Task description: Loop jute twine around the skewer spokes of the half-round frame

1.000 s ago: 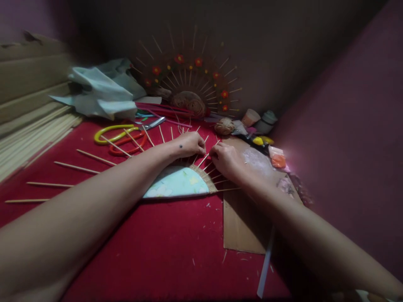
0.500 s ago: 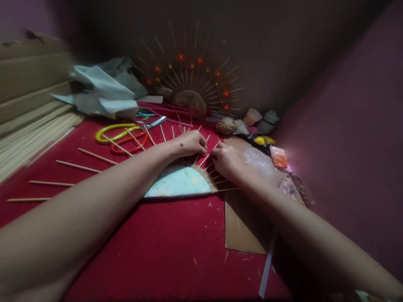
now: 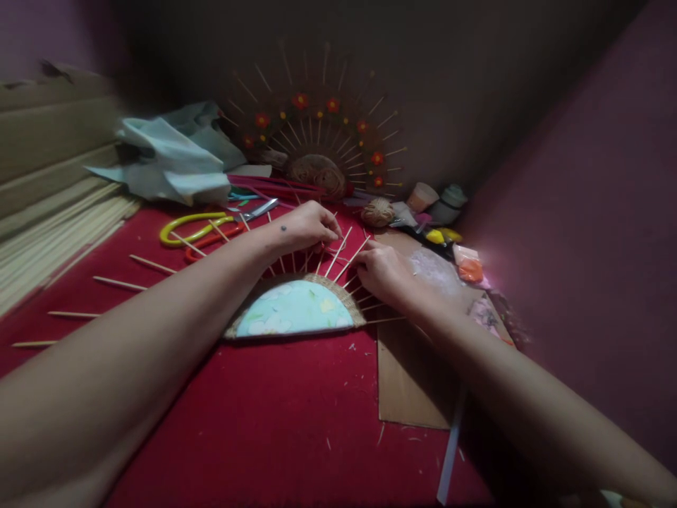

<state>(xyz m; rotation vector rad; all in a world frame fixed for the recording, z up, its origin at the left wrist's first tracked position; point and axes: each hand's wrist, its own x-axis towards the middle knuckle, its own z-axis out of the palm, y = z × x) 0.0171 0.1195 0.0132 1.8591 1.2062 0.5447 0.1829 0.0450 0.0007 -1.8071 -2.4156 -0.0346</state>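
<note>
Far left: bundle of pale strips (image 3: 63,229), beside red worktop (image 3: 264,416). Next, outer sticks (image 3: 119,283) of half-round fan piece (image 3: 296,307), flat on worktop, partly under left forearm. Behind those, crumpled light-blue cloth (image 3: 174,162), then scissors (image 3: 193,224) with yellow and orange handles, crossed by a couple of stick tips.

Centre: fan piece with floral pale-blue panel and woven rim (image 3: 346,292), straight edge toward camera, sticks fanning out from rim. Left hand (image 3: 304,224) over sticks, beyond rim, not on panel. Left fingers (image 3: 331,224) pinched together on thin strand (image 3: 343,248), looped by upright-leaning sticks right of centre. At back, second fan with red and yellow flowers (image 3: 332,106), dim.

Right of centre: right hand (image 3: 386,271) low at right-side sticks, outside rim. Right fingers (image 3: 364,254) curled, close against stick (image 3: 353,259); can't tell if gripping stick or strand. Panel nearer camera than both sets of fingers, below and left of right ones.

Further right: twine ball (image 3: 377,212), cardboard sheet (image 3: 410,381) partly under right forearm, cup (image 3: 422,197), lidded jar (image 3: 448,204), small orange-and-white packet (image 3: 468,264). Pale flat strip (image 3: 451,451) near front.
</note>
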